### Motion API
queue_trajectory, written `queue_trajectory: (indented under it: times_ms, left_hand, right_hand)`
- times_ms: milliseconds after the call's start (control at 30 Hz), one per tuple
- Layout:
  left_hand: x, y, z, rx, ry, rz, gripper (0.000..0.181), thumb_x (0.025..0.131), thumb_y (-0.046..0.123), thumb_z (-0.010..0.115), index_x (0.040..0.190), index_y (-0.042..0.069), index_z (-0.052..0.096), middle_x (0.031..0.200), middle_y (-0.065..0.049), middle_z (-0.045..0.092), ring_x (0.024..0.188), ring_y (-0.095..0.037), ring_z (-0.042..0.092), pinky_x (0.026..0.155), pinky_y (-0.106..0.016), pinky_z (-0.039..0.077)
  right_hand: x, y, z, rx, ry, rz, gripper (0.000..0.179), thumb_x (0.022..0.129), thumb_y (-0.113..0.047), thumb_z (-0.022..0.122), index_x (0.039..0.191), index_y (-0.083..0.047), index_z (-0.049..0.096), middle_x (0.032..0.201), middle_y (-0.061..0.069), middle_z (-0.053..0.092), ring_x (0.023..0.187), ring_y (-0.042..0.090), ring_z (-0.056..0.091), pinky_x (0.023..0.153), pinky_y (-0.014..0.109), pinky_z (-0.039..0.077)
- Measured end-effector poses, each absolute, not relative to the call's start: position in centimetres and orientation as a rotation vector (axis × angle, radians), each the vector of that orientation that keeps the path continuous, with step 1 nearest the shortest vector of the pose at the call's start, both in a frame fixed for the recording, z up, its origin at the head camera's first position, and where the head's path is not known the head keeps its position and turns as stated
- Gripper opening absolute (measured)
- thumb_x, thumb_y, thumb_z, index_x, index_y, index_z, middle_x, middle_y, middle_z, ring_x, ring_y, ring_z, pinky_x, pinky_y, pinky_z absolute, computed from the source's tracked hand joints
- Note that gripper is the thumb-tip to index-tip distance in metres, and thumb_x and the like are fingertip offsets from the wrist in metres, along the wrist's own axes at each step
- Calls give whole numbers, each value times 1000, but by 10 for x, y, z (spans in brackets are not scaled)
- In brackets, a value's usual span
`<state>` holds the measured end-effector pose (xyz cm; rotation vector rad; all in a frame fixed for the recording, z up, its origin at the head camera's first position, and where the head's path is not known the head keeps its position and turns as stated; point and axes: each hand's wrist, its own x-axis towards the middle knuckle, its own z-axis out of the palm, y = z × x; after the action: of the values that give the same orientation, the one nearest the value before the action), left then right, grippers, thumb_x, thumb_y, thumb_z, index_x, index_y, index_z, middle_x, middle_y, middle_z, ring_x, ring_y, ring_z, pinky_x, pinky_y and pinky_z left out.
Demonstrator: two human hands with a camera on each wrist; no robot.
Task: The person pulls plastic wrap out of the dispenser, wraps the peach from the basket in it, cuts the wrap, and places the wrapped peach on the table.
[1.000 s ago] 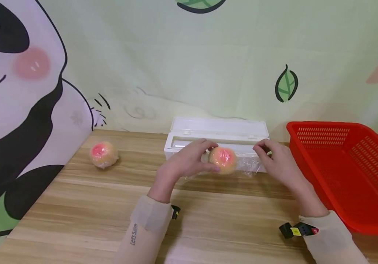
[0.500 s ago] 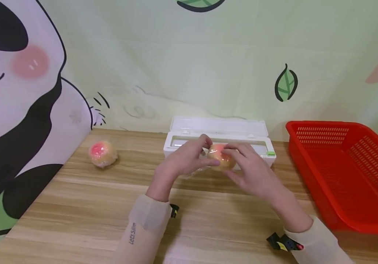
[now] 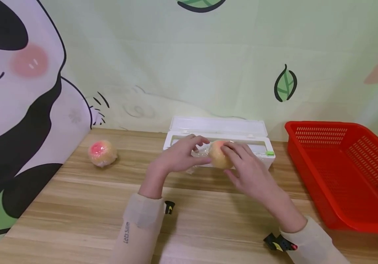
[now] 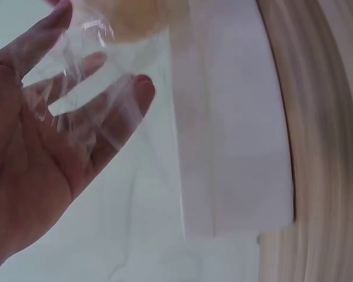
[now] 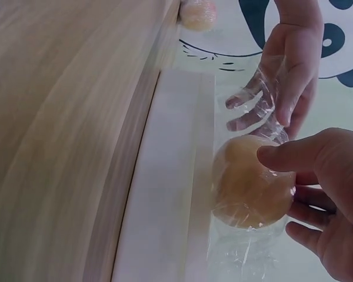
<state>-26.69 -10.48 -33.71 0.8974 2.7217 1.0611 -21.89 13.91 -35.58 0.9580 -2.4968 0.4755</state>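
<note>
My right hand point(image 3: 249, 172) grips a round yellow peach point(image 5: 244, 182) with a pink patch, its thumb on one side and fingers on the other. Clear cling film point(image 5: 265, 106) lies over the peach and trails loose beyond it. On the left of the peach, my left hand point(image 3: 179, 156) has its fingers spread, with the loose film across them in the left wrist view. Just behind both hands, a white cling film dispenser point(image 3: 266, 157) stands with its lid point(image 3: 217, 126) raised. A green slider point(image 3: 269, 153) sits at its right end.
A second peach point(image 3: 102, 153), wrapped in film, rests on the wooden table point(image 3: 86, 220) at the left. At the right stands a red plastic basket point(image 3: 327, 205) with perforated walls. A printed cloth backdrop point(image 3: 189, 73) rises behind the table.
The right hand has come left from the dispenser's right end and taken hold of the peach. The left hand has let go of the peach and drawn slightly left. The peach's pink patch has turned away.
</note>
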Motion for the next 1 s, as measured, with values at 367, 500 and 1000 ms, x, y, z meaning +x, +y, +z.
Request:
queue_trajectory:
  times_ms: [367,500,1000]
  left_hand:
    - [-264,-140,-327,856,2658,1172,30,94,24,77,114,8,61,112,-7,64,108,-27,60,89,-39,51]
    - [-265,-144,-327,880,2668,1147,15,100,21,69,107,8,66,97,-3,67,93,-21,62,81,-37,53]
    - [-273,-148,-336,675,2588,1318,9,104,6,58,110,2,65,93,-13,68,75,-29,70,77,-50,58]
  right_hand:
    - [-217,129,-354,840,-2578,371,80,80,-9,89,146,3,48,149,20,47,134,36,46,109,49,43]
    - [-218,128,-354,821,-2575,347,82,80,-8,89,148,5,46,149,21,47,135,37,45,110,49,42]
    - [-230,117,-354,862,-2490,217,83,76,-6,90,145,5,45,139,25,50,130,41,47,110,48,42]
